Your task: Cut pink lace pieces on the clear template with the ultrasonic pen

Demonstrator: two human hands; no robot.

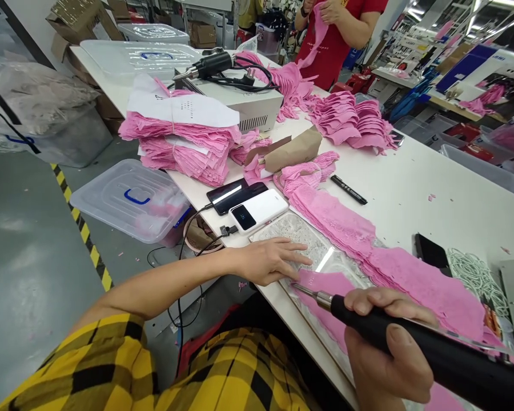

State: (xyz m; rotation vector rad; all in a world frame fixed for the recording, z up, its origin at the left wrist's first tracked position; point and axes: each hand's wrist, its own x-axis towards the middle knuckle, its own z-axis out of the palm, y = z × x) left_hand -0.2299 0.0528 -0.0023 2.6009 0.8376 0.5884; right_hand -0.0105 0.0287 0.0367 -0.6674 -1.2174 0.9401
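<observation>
My right hand point(385, 354) grips a black-handled handheld tool point(466, 359) with a slim metal tip, like a soldering iron. The tip points left and meets the left end of a pink fabric piece point(329, 282). That piece lies on a glossy, speckled board point(282, 228) at the table's near edge. My left hand point(272, 260) rests flat beside the tip with fingers spread, fingertips at the fabric's end and on the board. A long stack of pink fabric pieces point(415, 279) lies along the board's far side. My right palm is hidden behind the handle.
A white power bank point(259, 209), a dark phone point(227, 194) and a black marker point(348, 189) lie on the white table point(411, 188). Tied pink bundles point(184, 142) stand by a grey box point(248, 105) with another tool on top. A person in red point(329, 45) handles pink fabric opposite.
</observation>
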